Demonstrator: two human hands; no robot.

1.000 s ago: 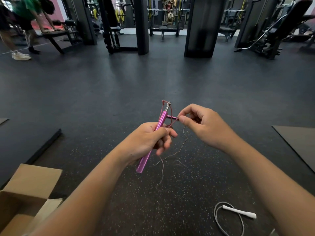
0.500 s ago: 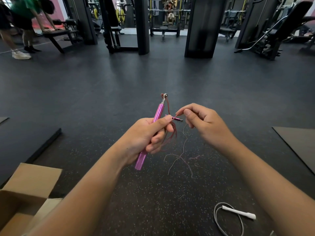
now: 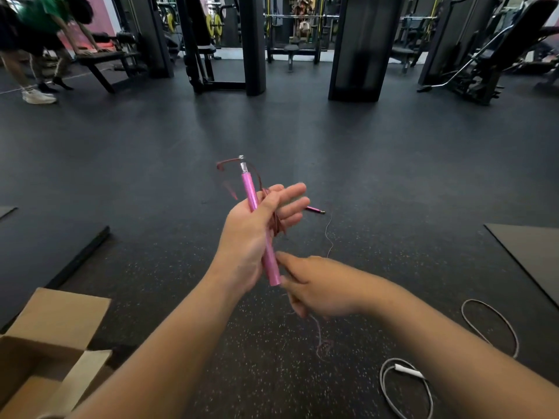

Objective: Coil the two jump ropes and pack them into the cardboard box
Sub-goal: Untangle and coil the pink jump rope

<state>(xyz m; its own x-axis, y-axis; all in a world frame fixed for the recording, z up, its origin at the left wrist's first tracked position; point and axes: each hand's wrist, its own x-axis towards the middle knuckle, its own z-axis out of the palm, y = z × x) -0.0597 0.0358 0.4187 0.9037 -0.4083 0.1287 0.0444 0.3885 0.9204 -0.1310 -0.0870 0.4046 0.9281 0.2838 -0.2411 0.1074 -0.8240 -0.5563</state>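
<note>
My left hand (image 3: 243, 237) holds a pink jump rope handle (image 3: 250, 189) upright, thumb across it and fingers stretched out. Loops of its thin reddish cord (image 3: 274, 222) hang over those fingers. My right hand (image 3: 320, 290) is just below the handle's lower end, fingers curled, and seems to pinch the cord; the view is blurred there. From it the cord trails down to the floor (image 3: 320, 337). The rope's second pink handle (image 3: 314, 210) lies on the floor beyond my left hand. A white jump rope (image 3: 408, 371) lies loose at the lower right. The open cardboard box (image 3: 60, 313) sits at the lower left.
The floor is dark speckled rubber (image 3: 393, 176). A raised black mat edge (image 3: 75, 261) runs along the left, and a grey mat (image 3: 532, 252) lies at the right. Gym machines and pillars (image 3: 357, 55) stand far back, and a person (image 3: 39, 31) bends over a bench at the top left.
My right hand dropped from beside the handle's top to below its bottom end. My left hand turned the handle more upright and spread its fingers. The second handle now lies on the floor.
</note>
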